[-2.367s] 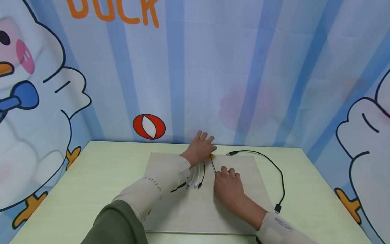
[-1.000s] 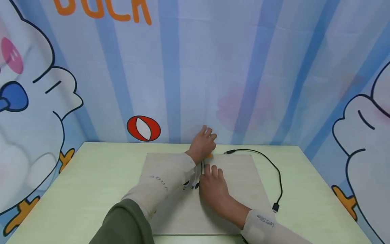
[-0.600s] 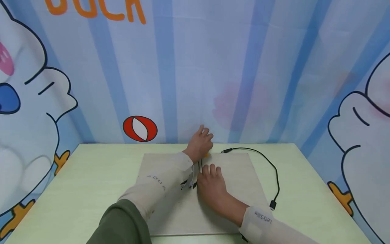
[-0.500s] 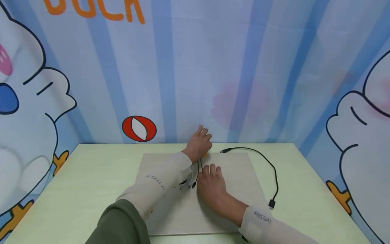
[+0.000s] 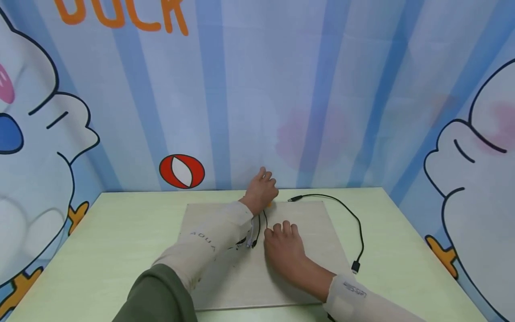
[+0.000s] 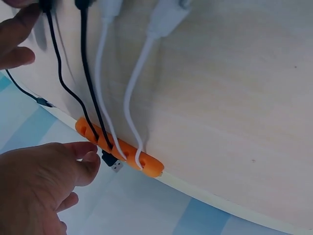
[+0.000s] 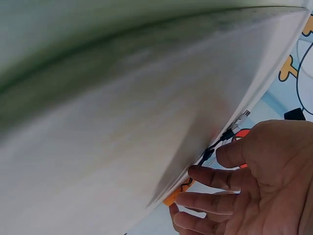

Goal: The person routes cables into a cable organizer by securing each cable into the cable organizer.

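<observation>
An orange cable holder [image 6: 120,147] sits along the board's far edge, with two black cables and two white cables [image 6: 99,73] in its slots. My left hand [image 5: 260,193] is at the holder. In the left wrist view its thumb and index finger pinch beside the holder, at the back of a black USB cable's plug [image 6: 111,160]; the exact contact is partly hidden. My right hand [image 5: 284,248] rests low over the board beside a black cable [image 5: 266,219]. In the right wrist view its thumb and index finger are apart, fingers loosely bent, near a black connector [image 7: 208,154].
A beige board [image 5: 241,286] lies on the pale table [image 5: 132,241]. Cable ends [image 5: 251,243] lie left of my right hand. A loose black USB cable [image 5: 359,223] curves along the board's right side. A printed blue curtain [image 5: 257,89] stands behind the table.
Since the earliest frame, my right hand has moved left with the black cable toward the other cable ends, then slightly right, away from them. My left hand has stayed at the orange holder.
</observation>
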The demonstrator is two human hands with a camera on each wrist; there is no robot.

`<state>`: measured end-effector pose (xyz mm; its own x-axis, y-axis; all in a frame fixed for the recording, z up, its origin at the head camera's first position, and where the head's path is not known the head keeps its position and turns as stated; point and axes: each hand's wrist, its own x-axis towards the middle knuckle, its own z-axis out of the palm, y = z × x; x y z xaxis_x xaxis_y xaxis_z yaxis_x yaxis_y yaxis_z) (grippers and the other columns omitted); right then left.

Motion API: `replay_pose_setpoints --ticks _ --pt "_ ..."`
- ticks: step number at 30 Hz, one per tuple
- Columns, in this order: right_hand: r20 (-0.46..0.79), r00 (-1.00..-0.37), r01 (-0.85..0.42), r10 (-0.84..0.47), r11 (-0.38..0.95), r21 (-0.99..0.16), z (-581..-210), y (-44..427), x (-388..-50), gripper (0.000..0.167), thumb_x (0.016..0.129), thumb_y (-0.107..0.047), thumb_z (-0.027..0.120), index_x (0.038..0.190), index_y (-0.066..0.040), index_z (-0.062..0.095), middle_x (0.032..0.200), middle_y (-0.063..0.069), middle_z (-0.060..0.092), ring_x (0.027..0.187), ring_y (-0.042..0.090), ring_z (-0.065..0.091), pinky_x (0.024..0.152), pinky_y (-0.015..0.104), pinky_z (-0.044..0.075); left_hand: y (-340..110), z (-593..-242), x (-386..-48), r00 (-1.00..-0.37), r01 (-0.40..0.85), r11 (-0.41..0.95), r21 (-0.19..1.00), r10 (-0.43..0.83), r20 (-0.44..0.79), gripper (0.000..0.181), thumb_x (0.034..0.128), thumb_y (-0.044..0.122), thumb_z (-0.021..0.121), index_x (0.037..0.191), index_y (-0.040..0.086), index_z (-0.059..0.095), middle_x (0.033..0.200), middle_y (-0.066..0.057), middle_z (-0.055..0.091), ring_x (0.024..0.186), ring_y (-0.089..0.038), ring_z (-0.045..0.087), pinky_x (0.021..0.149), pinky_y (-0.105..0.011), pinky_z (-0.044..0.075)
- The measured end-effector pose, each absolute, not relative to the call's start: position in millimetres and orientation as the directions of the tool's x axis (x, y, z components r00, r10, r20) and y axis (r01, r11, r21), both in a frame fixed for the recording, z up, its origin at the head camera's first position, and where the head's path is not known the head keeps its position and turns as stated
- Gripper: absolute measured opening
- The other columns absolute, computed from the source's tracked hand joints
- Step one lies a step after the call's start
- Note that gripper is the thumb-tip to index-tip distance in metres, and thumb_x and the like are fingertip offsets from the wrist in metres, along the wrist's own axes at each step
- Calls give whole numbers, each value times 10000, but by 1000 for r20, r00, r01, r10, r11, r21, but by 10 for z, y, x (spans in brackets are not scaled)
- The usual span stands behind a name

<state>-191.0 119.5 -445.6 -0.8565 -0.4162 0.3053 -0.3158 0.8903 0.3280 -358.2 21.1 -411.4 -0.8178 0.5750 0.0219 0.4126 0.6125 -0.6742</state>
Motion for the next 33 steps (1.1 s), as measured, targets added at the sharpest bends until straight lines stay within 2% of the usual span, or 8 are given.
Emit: replay_pose_setpoints --ticks 8,16,21,28,33 --pt "346 -844 -306 -409 898 315 -4459 1402 -1872 126 1035 -147 714 943 -82 659 965 110 628 987 328 548 931 488 490 331 -4133 -3574 -800 418 634 -651 596 67 208 1152 200 671 1111 307 845 1267 78 747 1380 -222 586 1367 -490 302" --pt "360 -878 -230 -316 937 263 -4420 1644 -1826 115 1010 -56 692 902 -21 678 975 150 624 993 347 542 915 498 476 511 -4194 -3507 -765 453 639 -622 637 96 262 1178 228 621 1375 338 755 1380 69 726 1437 -235 601 1370 -492 331" --pt "334 -904 -185 -265 950 253 -4396 1836 -1804 123 1000 -71 724 909 8 703 990 173 637 1010 369 551 908 516 483 675 -4266 -3473 -738 475 634 -610 665 117 305 1167 182 642 1396 353 748 1398 76 724 1422 -223 612 1360 -485 349" --pt "280 -940 -132 -196 963 233 -4387 2128 -1802 152 999 -89 748 942 46 708 1028 204 639 1056 415 581 933 556 515 945 -4348 -3427 -708 509 627 -590 695 128 286 1157 175 659 1324 373 782 1354 94 748 1375 -213 636 1342 -476 367" --pt "274 -951 -83 -141 974 212 -4396 2347 -1791 154 1010 -58 696 904 53 683 994 211 601 1056 436 572 921 568 503 1122 -4350 -3380 -705 541 603 -586 705 74 335 1175 173 623 1424 372 728 1440 88 714 1463 -230 596 1366 -483 343"
